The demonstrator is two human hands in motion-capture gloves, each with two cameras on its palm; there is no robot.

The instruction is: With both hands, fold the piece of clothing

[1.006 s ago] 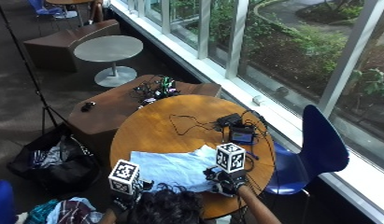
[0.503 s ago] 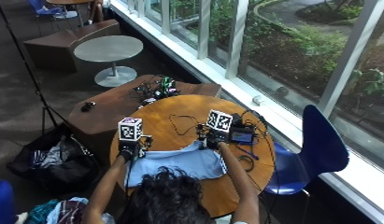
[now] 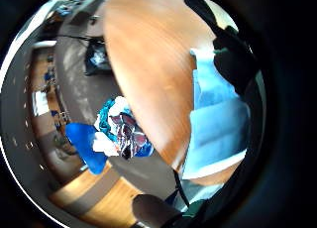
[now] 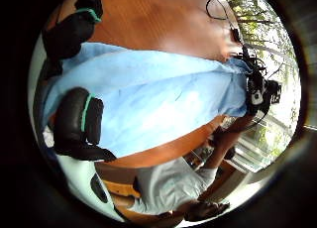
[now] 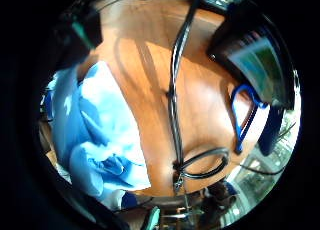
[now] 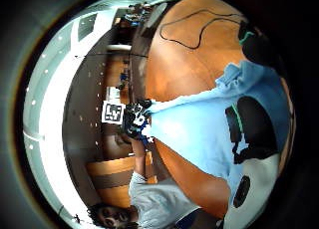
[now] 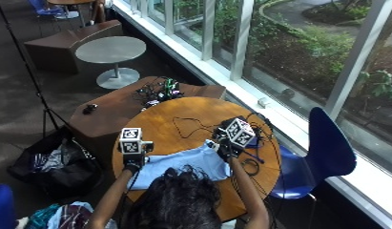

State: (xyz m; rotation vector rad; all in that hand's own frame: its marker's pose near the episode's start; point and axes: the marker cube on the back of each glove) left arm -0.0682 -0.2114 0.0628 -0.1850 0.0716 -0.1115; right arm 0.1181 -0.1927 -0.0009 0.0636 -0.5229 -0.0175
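Observation:
A light blue garment (image 7: 183, 163) lies spread on the round wooden table (image 7: 176, 114), between my hands and the person's head. My left hand (image 7: 133, 161) pinches its far left corner and my right hand (image 7: 224, 150) pinches its far right corner. In the left thumb side palm view the cloth (image 4: 163, 99) stretches from my left fingers (image 4: 74, 124) across to the right hand (image 4: 257, 94). The right thumb side palm view shows the same cloth (image 6: 199, 129) under my right fingers (image 6: 254, 129), with the left hand (image 6: 132, 119) at its other end.
Black cables (image 7: 189, 126) and small black devices (image 7: 256, 136) lie on the far half of the table, close to my right hand. A blue chair (image 7: 325, 148) stands to the right. A brown bench (image 7: 113, 112) and a black bag (image 7: 49, 164) are to the left.
Both hands have gone from the table's near edge, where the garment lay bunched, out across the table. The garment now lies stretched flat between them.

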